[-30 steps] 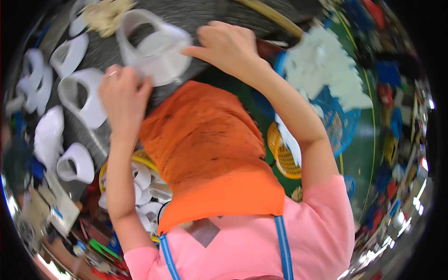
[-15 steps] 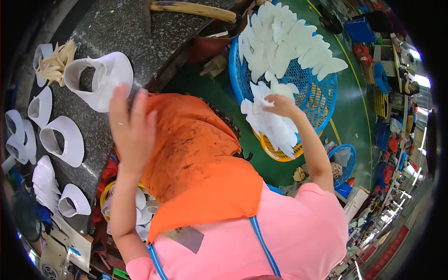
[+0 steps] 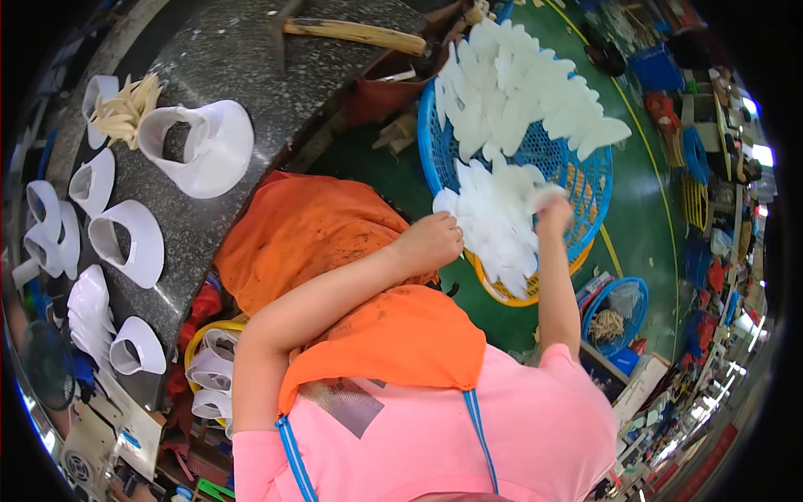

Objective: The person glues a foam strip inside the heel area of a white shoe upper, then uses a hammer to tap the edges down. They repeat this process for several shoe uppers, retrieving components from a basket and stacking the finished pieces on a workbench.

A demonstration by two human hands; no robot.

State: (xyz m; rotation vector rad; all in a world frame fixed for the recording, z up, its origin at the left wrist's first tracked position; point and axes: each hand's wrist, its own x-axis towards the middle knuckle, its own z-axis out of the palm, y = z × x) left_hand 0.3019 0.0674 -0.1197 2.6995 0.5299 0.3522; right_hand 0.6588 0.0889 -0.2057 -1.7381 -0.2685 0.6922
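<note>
White flat pieces with rounded, leaf-like ends lie overlapped in a large fanned pile (image 3: 502, 88) over a blue plastic basket (image 3: 430, 138). A second, smaller pile (image 3: 493, 222) of them overhangs the basket's near side. My left hand (image 3: 429, 243) reaches across my body, its fingers closed at this pile's left edge on what looks like a white piece (image 3: 445, 202). On the right side, my right hand (image 3: 554, 213) is closed on a blurred white piece (image 3: 544, 197). White shoe uppers, one of them larger (image 3: 219, 151), stand on the dark speckled bench at left.
A hammer (image 3: 355, 33) rests on the bench (image 3: 209, 50) beside pale strips (image 3: 130, 109). A yellow basket (image 3: 493, 290) sits under the blue one. At lower left, white uppers fill a yellow-rimmed container (image 3: 198, 339). A smaller blue basket (image 3: 642, 305) stands to the right.
My left hand has left the space near the large upper and swung right to the smaller pile, closing there. My right hand has shifted right from the pile's top with a white piece.
</note>
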